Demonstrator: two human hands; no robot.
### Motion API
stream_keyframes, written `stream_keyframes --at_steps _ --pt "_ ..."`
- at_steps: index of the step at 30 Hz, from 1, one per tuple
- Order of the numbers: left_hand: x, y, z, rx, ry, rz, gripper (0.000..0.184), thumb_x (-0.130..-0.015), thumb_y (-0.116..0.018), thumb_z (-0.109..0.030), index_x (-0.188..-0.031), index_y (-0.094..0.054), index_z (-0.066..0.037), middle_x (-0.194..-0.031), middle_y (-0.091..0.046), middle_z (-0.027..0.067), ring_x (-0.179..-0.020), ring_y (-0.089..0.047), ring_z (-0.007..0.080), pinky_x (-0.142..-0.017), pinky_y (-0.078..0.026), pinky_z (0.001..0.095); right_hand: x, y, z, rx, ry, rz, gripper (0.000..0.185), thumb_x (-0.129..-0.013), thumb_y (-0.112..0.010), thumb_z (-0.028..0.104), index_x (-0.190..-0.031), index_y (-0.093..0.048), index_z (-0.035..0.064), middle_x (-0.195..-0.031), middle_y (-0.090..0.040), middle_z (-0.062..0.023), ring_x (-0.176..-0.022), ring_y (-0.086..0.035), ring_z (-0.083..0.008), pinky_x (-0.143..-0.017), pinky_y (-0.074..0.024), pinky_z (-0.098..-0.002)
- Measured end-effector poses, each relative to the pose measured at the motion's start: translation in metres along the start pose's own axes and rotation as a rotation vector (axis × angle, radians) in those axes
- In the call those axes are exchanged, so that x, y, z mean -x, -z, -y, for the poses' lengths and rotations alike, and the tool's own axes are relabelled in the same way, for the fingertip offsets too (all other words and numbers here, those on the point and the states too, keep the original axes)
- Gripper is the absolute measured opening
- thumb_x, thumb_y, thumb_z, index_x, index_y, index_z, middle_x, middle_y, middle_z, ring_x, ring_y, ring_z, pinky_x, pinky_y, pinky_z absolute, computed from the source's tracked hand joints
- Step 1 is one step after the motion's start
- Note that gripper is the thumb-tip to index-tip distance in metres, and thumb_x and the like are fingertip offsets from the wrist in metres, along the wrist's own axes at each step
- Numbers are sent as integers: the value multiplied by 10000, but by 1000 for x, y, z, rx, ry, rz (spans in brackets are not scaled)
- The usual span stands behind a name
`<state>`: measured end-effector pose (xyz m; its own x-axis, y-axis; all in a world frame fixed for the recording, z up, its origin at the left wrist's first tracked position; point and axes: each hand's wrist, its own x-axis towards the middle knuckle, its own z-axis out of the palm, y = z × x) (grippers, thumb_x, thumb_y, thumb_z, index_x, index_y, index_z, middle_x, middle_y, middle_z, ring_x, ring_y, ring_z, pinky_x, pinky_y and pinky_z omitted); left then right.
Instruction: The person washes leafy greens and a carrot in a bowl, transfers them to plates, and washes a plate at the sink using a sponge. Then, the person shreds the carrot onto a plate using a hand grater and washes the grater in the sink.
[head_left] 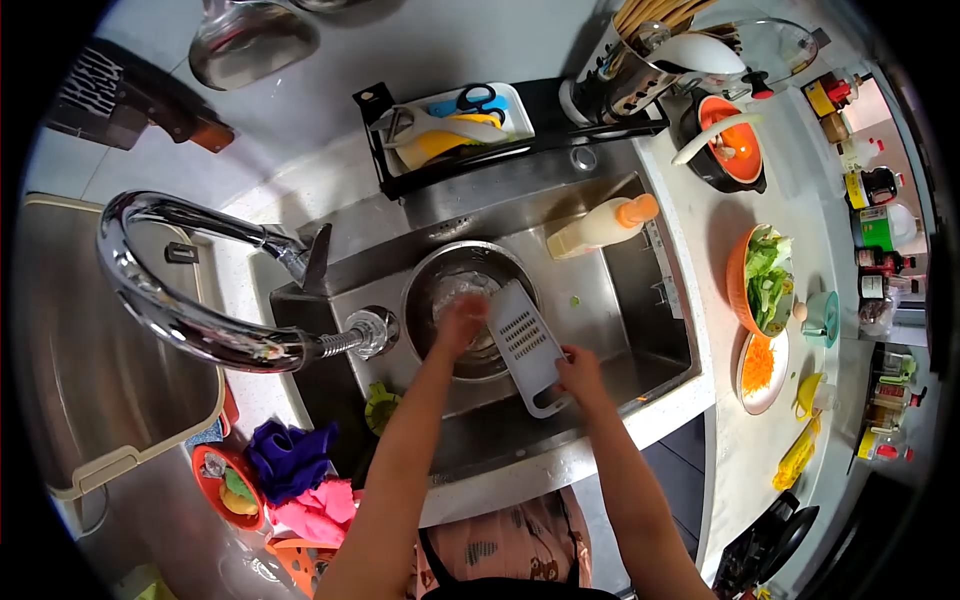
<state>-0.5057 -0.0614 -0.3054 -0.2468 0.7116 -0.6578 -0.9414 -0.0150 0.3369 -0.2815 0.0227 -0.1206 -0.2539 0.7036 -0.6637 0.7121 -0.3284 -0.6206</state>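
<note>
My right hand [578,372] is closed on the lower edge of a white flat grater [526,340], near its handle opening. The grater tilts over the right side of a round metal bowl [412,300] in the sink, and its upper end overlaps the bowl. My left hand [463,318] is over the bowl, next to the grater's upper left edge. Motion smears its fingers, so I cannot make out whether they hold anything. Water splashes in the bowl under that hand.
A chrome faucet [215,345] arches in from the left. An orange-capped bottle [595,228] lies in the steel sink [600,300]. On the right counter are a bowl of lettuce [738,280] and a plate of shredded carrot [757,398]. Cloths [290,460] lie at left.
</note>
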Motion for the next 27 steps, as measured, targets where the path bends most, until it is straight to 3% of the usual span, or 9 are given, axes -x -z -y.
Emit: stream_keyframes --at_steps 2,8,11,14,17,23,25,26,27 --pt "49 -62 -10 -227 279 213 293 -866 -463 -241 -1022 -587 -26 -920 -630 91 -795 -600 223 -741 -466 365 -2 -4 -4 -45 -19 11 319 -752 -519 39 -1059 -559 -40 -772 -609 -143 -530 -592 -196 -405 -501 -283" --pt "27 -38 -37 -1410 -851 -485 326 -892 -418 -296 -991 -617 -58 -973 -636 75 -797 -609 223 -732 -470 351 -12 -12 -14 -159 -60 25 317 -758 -511 33 -1062 -546 -50 -794 -600 -136 -544 -586 -199 -404 -506 -285" --pt "-1 5 -15 -1033 -562 -482 340 -896 -422 -312 -984 -616 -46 -914 -644 121 -765 -615 252 -686 -472 358 -13 -12 -11 -165 -47 23 304 -747 -515 22 -1040 -553 -54 -756 -594 -147 -540 -604 -226 -417 -526 -309" --pt "51 -47 -19 -157 250 89 337 -892 -477 -312 -938 -609 -6 -806 -630 90 -756 -606 190 -620 -457 299 -18 -17 -18 -158 -31 15 306 -745 -518 21 -1039 -555 -55 -745 -592 -143 -530 -600 -222 -414 -522 -307" --pt "54 -43 -10 -546 54 -34 348 -892 -467 -318 -926 -611 -2 -824 -634 108 -762 -608 204 -655 -464 306 -20 -23 -19 -147 -31 -23 306 -745 -518 21 -1038 -557 -56 -748 -596 -144 -523 -598 -217 -411 -519 -304" --pt "28 -14 -18 -1297 -872 -589 362 -907 -413 -321 -932 -619 -24 -900 -643 103 -778 -609 255 -709 -479 324 -17 -15 -14 -197 -13 -4 319 -737 -510 16 -1048 -559 -37 -807 -607 -134 -564 -595 -210 -419 -506 -295" --pt "35 -12 -9 -207 -207 -174 339 -902 -434 -321 -948 -610 -35 -919 -639 100 -797 -604 259 -723 -477 345 -7 -11 -2 -203 6 -22 315 -724 -514 2 -1034 -574 -8 -850 -604 -104 -679 -596 -223 -470 -508 -310" --pt "37 -11 -4 328 134 42 328 -899 -445 -320 -957 -606 -40 -928 -637 98 -807 -601 261 -731 -476 355 -1 -9 3 11 230 -156 323 -700 -531 0 -1019 -583 9 -850 -600 -100 -703 -591 -241 -509 -507 -327" --pt "51 -32 -9 205 158 102 322 -897 -453 -326 -961 -600 -46 -935 -631 96 -825 -596 252 -741 -474 359 6 -7 12 224 455 -290 333 -675 -548 -1 -1004 -592 27 -851 -595 -96 -727 -587 -259 -547 -507 -345"
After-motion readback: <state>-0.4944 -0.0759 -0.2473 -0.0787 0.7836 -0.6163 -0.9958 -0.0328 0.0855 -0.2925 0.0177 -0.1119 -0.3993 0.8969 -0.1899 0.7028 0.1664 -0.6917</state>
